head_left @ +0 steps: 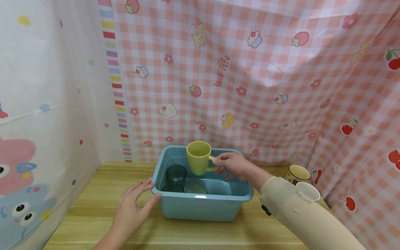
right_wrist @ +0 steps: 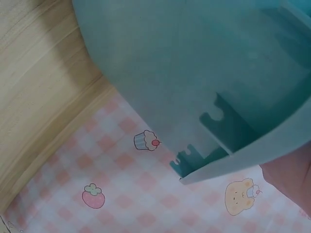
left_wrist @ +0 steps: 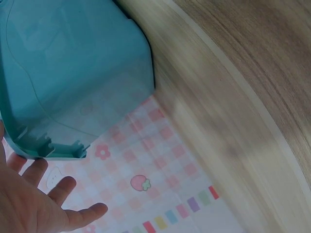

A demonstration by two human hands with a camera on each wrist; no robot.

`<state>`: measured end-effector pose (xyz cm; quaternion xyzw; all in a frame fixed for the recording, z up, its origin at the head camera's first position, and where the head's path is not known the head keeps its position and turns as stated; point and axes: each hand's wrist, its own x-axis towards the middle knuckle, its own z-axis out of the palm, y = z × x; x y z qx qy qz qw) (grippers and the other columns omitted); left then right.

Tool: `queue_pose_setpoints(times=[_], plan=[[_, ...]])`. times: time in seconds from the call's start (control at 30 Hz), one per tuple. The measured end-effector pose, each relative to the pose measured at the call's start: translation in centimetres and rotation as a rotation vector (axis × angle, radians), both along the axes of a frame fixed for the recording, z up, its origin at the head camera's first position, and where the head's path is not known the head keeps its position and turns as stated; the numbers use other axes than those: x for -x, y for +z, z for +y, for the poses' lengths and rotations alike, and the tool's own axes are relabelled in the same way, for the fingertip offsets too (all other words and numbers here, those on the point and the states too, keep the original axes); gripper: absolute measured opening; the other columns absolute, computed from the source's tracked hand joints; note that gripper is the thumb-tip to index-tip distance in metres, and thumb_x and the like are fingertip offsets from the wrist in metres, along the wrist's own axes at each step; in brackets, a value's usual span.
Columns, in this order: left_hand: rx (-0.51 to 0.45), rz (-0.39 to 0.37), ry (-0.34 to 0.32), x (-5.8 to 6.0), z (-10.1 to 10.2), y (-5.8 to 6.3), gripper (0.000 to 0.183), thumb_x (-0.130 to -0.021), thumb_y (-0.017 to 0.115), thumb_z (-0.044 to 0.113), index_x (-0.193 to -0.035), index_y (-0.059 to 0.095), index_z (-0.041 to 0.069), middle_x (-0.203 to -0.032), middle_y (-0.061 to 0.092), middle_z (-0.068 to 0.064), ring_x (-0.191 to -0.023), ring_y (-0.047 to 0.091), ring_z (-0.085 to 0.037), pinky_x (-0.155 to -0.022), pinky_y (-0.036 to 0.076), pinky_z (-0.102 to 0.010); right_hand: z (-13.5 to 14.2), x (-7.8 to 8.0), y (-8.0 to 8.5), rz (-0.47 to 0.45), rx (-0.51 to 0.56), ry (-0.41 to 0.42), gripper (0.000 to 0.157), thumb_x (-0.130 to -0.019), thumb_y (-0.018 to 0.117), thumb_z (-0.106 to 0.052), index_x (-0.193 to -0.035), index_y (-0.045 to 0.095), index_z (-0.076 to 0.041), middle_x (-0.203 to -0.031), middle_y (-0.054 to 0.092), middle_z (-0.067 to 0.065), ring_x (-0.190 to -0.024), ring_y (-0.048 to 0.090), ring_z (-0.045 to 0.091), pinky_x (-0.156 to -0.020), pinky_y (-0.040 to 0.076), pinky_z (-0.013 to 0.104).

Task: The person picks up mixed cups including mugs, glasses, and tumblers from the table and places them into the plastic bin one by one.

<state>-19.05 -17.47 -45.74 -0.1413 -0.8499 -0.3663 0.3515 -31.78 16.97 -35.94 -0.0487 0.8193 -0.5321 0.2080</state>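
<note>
Around our wood-grain table (head_left: 90, 208)
We see pink-and-white checked cloth (head_left: 181, 74) hanging behind the table, dotted with strawberries (head_left: 196, 91), cupcakes (head_left: 255, 39) and flowers (head_left: 241, 91), and lettered "luck life" (head_left: 222, 71); red cherries (head_left: 347, 130) show on the checks at our right. Down its left edge we find a strip of coloured blocks (head_left: 115, 78), and beyond that a white cloth (head_left: 62, 76) bearing spots (head_left: 24, 21) and pink and blue cartoon figures (head_left: 17, 152).
</note>
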Motion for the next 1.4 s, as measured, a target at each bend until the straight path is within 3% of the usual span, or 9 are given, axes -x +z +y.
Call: queue_pose_setpoints(times=[0.37, 0.73, 1.1, 1.4], plan=[[0.003, -0.006, 0.0, 0.1, 0.0, 0.1, 0.039, -0.083, 0.093, 0.019, -0.118, 0.08, 0.008, -0.134, 0.077, -0.01, -0.12, 0.071, -0.047, -0.098, 0.053, -0.074, -0.4, 0.1, -0.5, -0.02, -0.02, 0.001, 0.028, -0.109, 0.064, -0.032, -0.118, 0.071, -0.006, -0.125, 0.075, 0.021, -0.125, 0.071, 0.039, -0.094, 0.063, 0.059], [0.002, -0.01, -0.007, 0.2, 0.1, 0.5, 0.038, -0.083, 0.093, 0.019, -0.117, 0.08, 0.007, -0.134, 0.077, -0.01, -0.12, 0.071, -0.048, -0.098, 0.053, -0.075, -0.7, 0.3, -1.0, -0.045, -0.027, -0.008, 0.028, -0.109, 0.064, -0.031, -0.119, 0.07, -0.005, -0.128, 0.073, 0.021, -0.125, 0.07, 0.038, -0.096, 0.062, 0.062], [-0.005, 0.005, -0.013, 0.4, 0.0, 0.3, 0.038, -0.082, 0.093, 0.018, -0.116, 0.08, 0.007, -0.133, 0.077, -0.009, -0.119, 0.071, -0.048, -0.097, 0.054, -0.074, -1.3, -0.2, -1.9, -0.057, -0.124, 0.015, 0.028, -0.109, 0.063, -0.031, -0.115, 0.07, -0.005, -0.129, 0.074, 0.023, -0.124, 0.071, 0.039, -0.094, 0.061, 0.065], [-0.017, 0.012, -0.009, 0.2, 0.0, -0.1, 0.038, -0.081, 0.093, 0.016, -0.116, 0.08, 0.007, -0.133, 0.077, -0.009, -0.12, 0.071, -0.047, -0.096, 0.054, -0.074, -1.9, -0.3, -2.5, -0.079, -0.193, 0.017, 0.033, -0.11, 0.063, -0.032, -0.122, 0.069, -0.002, -0.132, 0.072, 0.022, -0.127, 0.068, 0.041, -0.093, 0.06, 0.069]])
